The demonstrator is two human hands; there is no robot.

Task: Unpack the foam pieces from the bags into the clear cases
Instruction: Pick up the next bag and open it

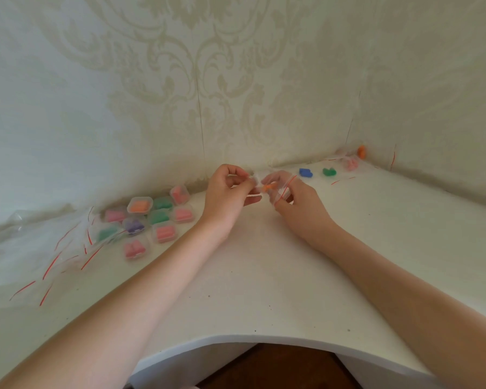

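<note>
Both hands meet above the far part of the white table (264, 276). My left hand (227, 192) pinches what looks like a small clear case (254, 181), blurred. My right hand (298, 200) grips a small clear bag (282, 192) with a red zip strip, and orange foam pieces (268, 187) show between the two hands. To the left lie several closed clear cases (163, 217) filled with pink, green, orange and purple foam.
Empty red-striped bags (54, 254) are heaped at the left. At the back right lie bagged foam pieces: blue (305, 172), green (328, 172), pink (350, 164) and orange (362, 151). Patterned walls close the corner. The table's curved front edge (264, 339) is near me.
</note>
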